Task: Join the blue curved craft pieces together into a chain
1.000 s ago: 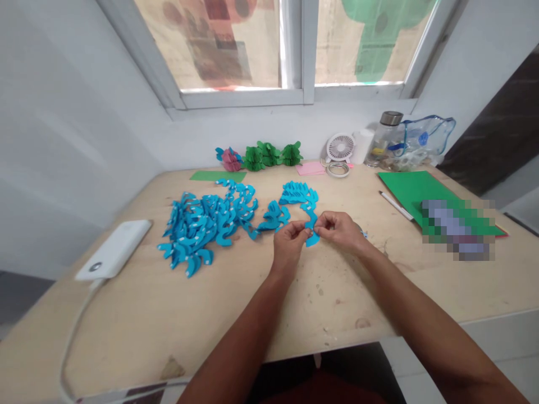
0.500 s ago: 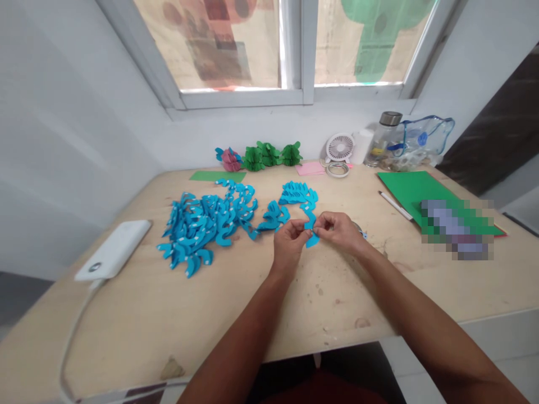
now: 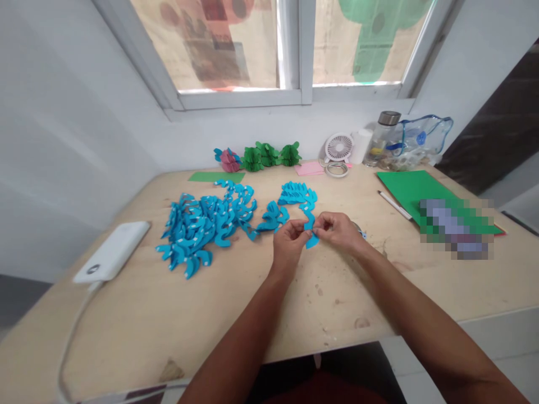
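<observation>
My left hand (image 3: 288, 242) and my right hand (image 3: 339, 230) meet over the middle of the wooden table (image 3: 269, 303), both pinched on one small curved blue paper piece (image 3: 311, 233). Just beyond it lies a short row of stacked blue paper pieces (image 3: 297, 194). A large heap of the same blue cut-outs (image 3: 202, 224) with white tabs spreads to the left of my hands.
A white power bank (image 3: 112, 251) with a cable lies at the left. Green and pink paper flowers (image 3: 263, 156), a small fan (image 3: 338, 147), a tape roll (image 3: 336, 169), a bottle (image 3: 381, 137) and a clear bag stand at the back. Green paper (image 3: 410, 188) and a pen (image 3: 393, 205) lie right.
</observation>
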`<act>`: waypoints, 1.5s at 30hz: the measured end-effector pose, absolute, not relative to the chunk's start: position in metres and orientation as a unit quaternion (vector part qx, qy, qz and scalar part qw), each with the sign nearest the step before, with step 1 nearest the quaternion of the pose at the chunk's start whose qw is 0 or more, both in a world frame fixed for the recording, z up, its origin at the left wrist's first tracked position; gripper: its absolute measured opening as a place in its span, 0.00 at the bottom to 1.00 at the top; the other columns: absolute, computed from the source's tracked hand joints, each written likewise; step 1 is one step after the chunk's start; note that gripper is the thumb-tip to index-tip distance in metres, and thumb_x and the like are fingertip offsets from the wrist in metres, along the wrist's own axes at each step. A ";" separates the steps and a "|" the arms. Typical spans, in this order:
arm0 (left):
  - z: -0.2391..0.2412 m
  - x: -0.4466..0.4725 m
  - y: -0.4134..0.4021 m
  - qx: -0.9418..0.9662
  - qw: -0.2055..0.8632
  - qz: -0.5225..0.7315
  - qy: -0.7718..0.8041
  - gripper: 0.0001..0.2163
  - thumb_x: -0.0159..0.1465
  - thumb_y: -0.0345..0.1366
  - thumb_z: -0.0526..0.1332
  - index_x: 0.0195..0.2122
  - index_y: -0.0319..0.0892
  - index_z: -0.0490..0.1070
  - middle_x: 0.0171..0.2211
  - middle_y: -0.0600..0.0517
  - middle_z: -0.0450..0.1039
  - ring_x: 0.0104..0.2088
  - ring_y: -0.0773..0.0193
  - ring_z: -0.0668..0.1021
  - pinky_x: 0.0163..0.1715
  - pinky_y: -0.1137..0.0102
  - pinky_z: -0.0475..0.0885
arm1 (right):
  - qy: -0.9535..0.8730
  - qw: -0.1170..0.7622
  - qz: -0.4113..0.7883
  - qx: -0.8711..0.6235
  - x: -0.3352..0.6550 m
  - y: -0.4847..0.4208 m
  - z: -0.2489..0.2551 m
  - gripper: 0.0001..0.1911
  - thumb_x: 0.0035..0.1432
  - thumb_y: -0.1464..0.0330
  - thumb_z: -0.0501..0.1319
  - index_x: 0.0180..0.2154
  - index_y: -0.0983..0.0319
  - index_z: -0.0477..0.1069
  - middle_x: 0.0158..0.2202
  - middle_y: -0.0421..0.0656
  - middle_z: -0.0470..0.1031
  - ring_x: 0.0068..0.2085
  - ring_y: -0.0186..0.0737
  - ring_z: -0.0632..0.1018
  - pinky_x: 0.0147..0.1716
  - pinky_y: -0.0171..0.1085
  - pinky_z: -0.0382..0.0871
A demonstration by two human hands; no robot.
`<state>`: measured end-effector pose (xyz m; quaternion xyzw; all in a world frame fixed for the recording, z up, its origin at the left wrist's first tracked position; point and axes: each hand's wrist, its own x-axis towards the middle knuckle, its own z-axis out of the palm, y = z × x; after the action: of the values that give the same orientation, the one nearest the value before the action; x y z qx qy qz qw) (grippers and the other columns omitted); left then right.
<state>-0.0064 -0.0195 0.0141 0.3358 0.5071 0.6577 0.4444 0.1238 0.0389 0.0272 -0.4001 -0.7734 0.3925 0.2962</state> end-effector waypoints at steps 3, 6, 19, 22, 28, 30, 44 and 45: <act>0.013 -0.006 -0.018 0.337 0.443 0.664 0.499 0.10 0.43 0.28 0.65 0.29 0.39 0.72 0.24 0.55 0.72 0.26 0.69 0.74 0.28 0.73 0.67 | -0.775 0.288 0.391 -0.405 0.123 0.039 0.027 0.03 0.45 0.70 0.58 0.24 0.63 0.68 0.20 0.37 0.68 0.23 0.30 0.66 0.24 0.30 0.58; 0.012 -0.006 -0.018 0.343 0.438 0.667 0.495 0.10 0.44 0.28 0.64 0.29 0.39 0.71 0.23 0.56 0.71 0.26 0.69 0.73 0.27 0.74 0.67 | -0.777 0.284 0.392 -0.402 0.123 0.039 0.027 0.03 0.46 0.70 0.58 0.24 0.64 0.68 0.20 0.37 0.67 0.22 0.30 0.66 0.23 0.30 0.57; 0.015 -0.007 -0.018 0.367 0.424 0.667 0.490 0.10 0.44 0.27 0.64 0.29 0.39 0.69 0.24 0.55 0.72 0.27 0.69 0.75 0.28 0.74 0.69 | -0.745 0.300 0.453 -0.387 0.124 0.044 0.020 0.10 0.50 0.64 0.57 0.24 0.64 0.67 0.18 0.34 0.59 0.21 0.28 0.59 0.21 0.30 0.51; 0.014 -0.008 -0.018 0.370 0.423 0.665 0.491 0.11 0.44 0.27 0.64 0.29 0.39 0.69 0.24 0.54 0.72 0.26 0.68 0.75 0.28 0.74 0.69 | -0.737 0.304 0.461 -0.390 0.124 0.045 0.018 0.10 0.50 0.64 0.57 0.24 0.64 0.68 0.19 0.35 0.62 0.21 0.29 0.62 0.22 0.30 0.54; 0.009 -0.008 -0.016 0.373 0.422 0.665 0.490 0.11 0.44 0.27 0.65 0.30 0.39 0.69 0.24 0.55 0.71 0.25 0.70 0.73 0.27 0.76 0.67 | -0.730 0.301 0.463 -0.402 0.123 0.045 0.016 0.09 0.50 0.65 0.57 0.26 0.64 0.70 0.21 0.37 0.69 0.24 0.31 0.68 0.25 0.31 0.60; 0.010 -0.008 -0.017 0.371 0.423 0.667 0.488 0.11 0.44 0.28 0.65 0.30 0.39 0.69 0.24 0.56 0.71 0.25 0.71 0.73 0.26 0.76 0.67 | -0.719 0.311 0.469 -0.409 0.124 0.046 0.016 0.08 0.49 0.65 0.57 0.27 0.63 0.69 0.22 0.39 0.71 0.25 0.33 0.71 0.26 0.31 0.63; 0.009 -0.008 -0.017 0.341 0.423 0.672 0.504 0.12 0.43 0.29 0.66 0.30 0.39 0.70 0.22 0.56 0.69 0.24 0.71 0.72 0.25 0.76 0.66 | -0.744 0.267 0.491 -0.366 0.126 0.041 0.028 0.07 0.49 0.66 0.58 0.24 0.64 0.66 0.19 0.34 0.59 0.22 0.28 0.61 0.22 0.30 0.53; 0.009 -0.008 -0.016 0.340 0.427 0.670 0.503 0.12 0.43 0.30 0.66 0.30 0.39 0.70 0.22 0.56 0.69 0.24 0.71 0.72 0.25 0.76 0.66 | -0.743 0.270 0.489 -0.368 0.126 0.041 0.028 0.07 0.48 0.66 0.58 0.24 0.64 0.65 0.19 0.33 0.58 0.22 0.28 0.60 0.22 0.30 0.51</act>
<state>-0.0078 -0.0163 0.0088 0.3401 0.5033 0.6698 0.4271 0.1258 0.0412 0.0283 -0.3684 -0.7431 0.4891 0.2699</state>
